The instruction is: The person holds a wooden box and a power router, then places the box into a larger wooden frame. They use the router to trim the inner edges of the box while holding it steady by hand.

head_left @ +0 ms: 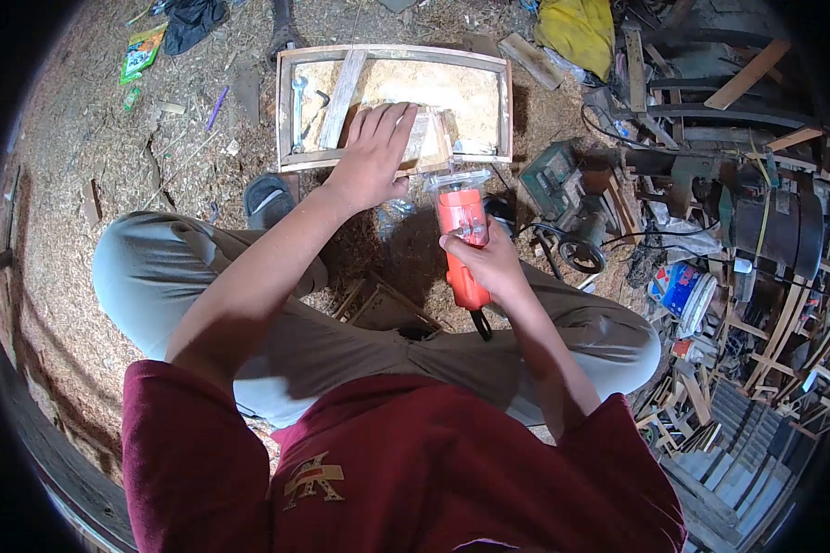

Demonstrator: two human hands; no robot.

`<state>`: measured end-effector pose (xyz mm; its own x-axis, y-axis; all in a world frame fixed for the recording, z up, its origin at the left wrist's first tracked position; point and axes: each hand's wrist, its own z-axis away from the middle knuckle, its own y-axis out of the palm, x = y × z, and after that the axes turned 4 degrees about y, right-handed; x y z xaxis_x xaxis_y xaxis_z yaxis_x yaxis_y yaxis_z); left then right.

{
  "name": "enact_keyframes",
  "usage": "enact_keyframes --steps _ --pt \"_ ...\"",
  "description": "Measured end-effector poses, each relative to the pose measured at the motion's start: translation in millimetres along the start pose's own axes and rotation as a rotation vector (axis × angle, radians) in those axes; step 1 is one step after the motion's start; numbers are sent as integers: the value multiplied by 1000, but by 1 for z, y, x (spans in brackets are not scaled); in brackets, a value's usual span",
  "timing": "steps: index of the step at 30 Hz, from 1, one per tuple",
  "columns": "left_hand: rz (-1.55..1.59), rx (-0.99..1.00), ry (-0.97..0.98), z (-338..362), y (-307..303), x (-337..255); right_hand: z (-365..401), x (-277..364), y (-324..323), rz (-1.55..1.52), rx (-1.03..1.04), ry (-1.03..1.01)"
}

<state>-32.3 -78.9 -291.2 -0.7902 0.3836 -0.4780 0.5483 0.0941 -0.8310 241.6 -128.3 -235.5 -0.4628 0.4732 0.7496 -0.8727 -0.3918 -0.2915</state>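
A red trim router (461, 214) with a clear base is held in my right hand (489, 263), its fingers wrapped round the body. The router's base faces a small wooden block (438, 138) at the near side of a shallow wooden frame (395, 52). My left hand (378, 152) lies with fingers stretched out over the left part of this block, thumb apart near the frame's edge. Whether the router's bit touches the wood is hidden. Inside the frame, a wooden strip (343, 97) lies slanted, left of the block, and a wrench (298, 111) rests along the left side.
Sawdust and shavings cover the ground. A green tool case (553, 184) and a black handwheel (583, 256) stand to the right. Cables, scrap wood and a white bucket (699, 304) crowd the far right. A purple stick (217, 108) lies on the left.
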Motion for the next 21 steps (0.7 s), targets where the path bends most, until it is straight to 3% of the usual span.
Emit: enact_keyframes --steps 21 --pt "-19 13 -3 0 -3 -2 2 -1 0 -33 1 -7"
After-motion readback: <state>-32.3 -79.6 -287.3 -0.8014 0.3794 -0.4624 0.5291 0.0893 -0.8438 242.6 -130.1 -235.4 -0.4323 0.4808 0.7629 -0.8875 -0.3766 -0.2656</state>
